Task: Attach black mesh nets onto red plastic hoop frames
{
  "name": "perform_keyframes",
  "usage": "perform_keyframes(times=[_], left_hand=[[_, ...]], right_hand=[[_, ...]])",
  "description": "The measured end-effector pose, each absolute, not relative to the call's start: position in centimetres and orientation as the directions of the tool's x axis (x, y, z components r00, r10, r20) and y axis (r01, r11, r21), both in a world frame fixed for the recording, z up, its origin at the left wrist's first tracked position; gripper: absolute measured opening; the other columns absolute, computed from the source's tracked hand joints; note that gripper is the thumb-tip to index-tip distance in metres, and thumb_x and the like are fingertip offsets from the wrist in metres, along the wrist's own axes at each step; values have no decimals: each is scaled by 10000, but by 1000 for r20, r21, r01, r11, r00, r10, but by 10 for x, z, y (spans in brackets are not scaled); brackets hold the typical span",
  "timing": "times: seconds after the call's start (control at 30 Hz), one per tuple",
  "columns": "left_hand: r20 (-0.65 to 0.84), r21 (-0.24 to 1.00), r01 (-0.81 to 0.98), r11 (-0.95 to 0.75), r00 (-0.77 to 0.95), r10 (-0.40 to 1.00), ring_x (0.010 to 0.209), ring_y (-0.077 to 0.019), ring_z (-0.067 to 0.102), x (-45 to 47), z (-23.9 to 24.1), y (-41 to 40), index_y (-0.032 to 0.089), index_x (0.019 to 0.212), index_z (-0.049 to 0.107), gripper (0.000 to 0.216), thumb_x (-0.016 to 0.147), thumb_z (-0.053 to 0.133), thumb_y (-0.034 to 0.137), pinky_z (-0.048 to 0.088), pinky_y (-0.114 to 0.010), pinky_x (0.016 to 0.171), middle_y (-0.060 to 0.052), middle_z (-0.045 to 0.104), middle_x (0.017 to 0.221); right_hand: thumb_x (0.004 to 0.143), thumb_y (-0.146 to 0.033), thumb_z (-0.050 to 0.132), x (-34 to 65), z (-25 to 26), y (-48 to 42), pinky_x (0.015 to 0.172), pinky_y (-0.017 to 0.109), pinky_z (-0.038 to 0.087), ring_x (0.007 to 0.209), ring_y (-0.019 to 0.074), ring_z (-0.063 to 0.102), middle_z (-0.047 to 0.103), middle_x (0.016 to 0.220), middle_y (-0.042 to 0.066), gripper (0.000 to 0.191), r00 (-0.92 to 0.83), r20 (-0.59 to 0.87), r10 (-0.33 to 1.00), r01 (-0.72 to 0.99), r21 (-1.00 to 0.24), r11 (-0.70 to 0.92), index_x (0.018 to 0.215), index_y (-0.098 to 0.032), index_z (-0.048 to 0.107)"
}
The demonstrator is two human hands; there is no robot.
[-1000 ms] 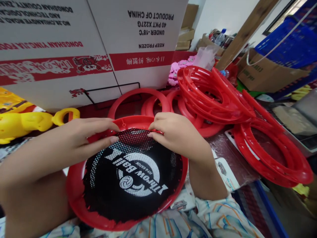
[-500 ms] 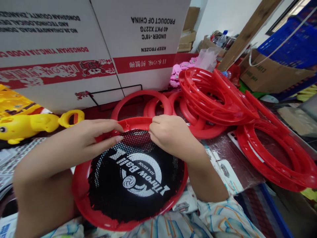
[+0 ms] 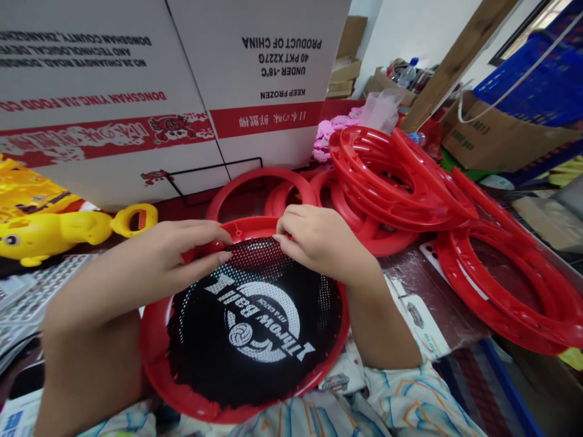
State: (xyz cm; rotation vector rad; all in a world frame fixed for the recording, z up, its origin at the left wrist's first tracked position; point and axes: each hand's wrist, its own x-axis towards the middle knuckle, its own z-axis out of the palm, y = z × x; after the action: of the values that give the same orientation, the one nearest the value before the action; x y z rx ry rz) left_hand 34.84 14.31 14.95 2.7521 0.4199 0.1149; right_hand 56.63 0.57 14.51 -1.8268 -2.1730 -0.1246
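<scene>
A black mesh disc (image 3: 255, 352) with white "Throw Ball" print lies inside a red plastic ring (image 3: 157, 364), tilted against my lap. At the ring's far side, my left hand (image 3: 186, 249) pinches the mesh edge between thumb and fingers. My right hand (image 3: 314, 240) grips the same edge a little further right, thumb and fingers pressed together. Between the hands the mesh edge is drawn fairly straight, just inside the rim. Along the near side the mesh edge looks jagged against the ring. My fingers hide part of the far rim.
Several loose red rings (image 3: 382, 212) are piled behind and to the right. A large white carton (image 3: 273, 18) stands at the back. Yellow plastic toys (image 3: 50, 233) lie at left. A wooden post (image 3: 455, 60) rises at back right, near a brown carton (image 3: 492, 139).
The ring and mesh have shifted slightly right in view. My right thumb now shows stretched along the mesh edge, where the fingers were more curled before. Both hands stay at the far rim.
</scene>
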Motion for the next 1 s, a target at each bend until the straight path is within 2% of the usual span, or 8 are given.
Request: perform_keyframes(times=[0.13, 0.37, 0.67, 0.8, 1.0], left_hand=[[29, 360, 282, -889, 949, 313, 943, -206, 683, 351, 148, 141, 239, 1129, 651, 314, 994, 454, 442, 537, -322, 832, -32, 734, 1119], [53, 332, 252, -909, 957, 285, 967, -221, 688, 351, 148, 140, 234, 1113, 657, 314, 999, 440, 431, 553, -325, 816, -54, 727, 1152], [36, 324, 255, -911, 959, 282, 1033, -245, 682, 349, 146, 141, 226, 1141, 649, 338, 1000, 441, 453, 554, -355, 870, -76, 709, 1212], [59, 326, 247, -913, 958, 280, 998, -238, 689, 348, 146, 141, 236, 1136, 655, 344, 995, 442, 467, 558, -347, 857, -65, 722, 1181], [-27, 350, 315, -882, 945, 327, 1058, -234, 670, 346, 149, 142, 240, 1179, 634, 351, 1006, 430, 467, 534, -344, 898, -43, 706, 1225]], right_hand=[[975, -185, 511, 568, 144, 7, 698, 286, 348, 797, 167, 519, 622, 852, 51, 184, -135, 296, 946, 973, -141, 183, 862, -124, 642], [977, -196, 501, 570, 140, 11, 683, 289, 323, 795, 168, 501, 610, 850, 50, 190, -129, 295, 947, 974, -141, 177, 855, -130, 632], [971, -192, 513, 572, 140, 12, 699, 285, 330, 801, 167, 505, 604, 842, 48, 178, -105, 284, 953, 968, -191, 164, 843, -136, 623], [971, -193, 517, 572, 141, 12, 703, 282, 338, 802, 164, 511, 607, 842, 46, 176, -97, 266, 959, 967, -204, 155, 847, -134, 628], [980, -187, 513, 574, 140, 11, 701, 283, 342, 819, 166, 535, 619, 862, 52, 189, -75, 260, 963, 968, -211, 133, 859, -125, 644]])
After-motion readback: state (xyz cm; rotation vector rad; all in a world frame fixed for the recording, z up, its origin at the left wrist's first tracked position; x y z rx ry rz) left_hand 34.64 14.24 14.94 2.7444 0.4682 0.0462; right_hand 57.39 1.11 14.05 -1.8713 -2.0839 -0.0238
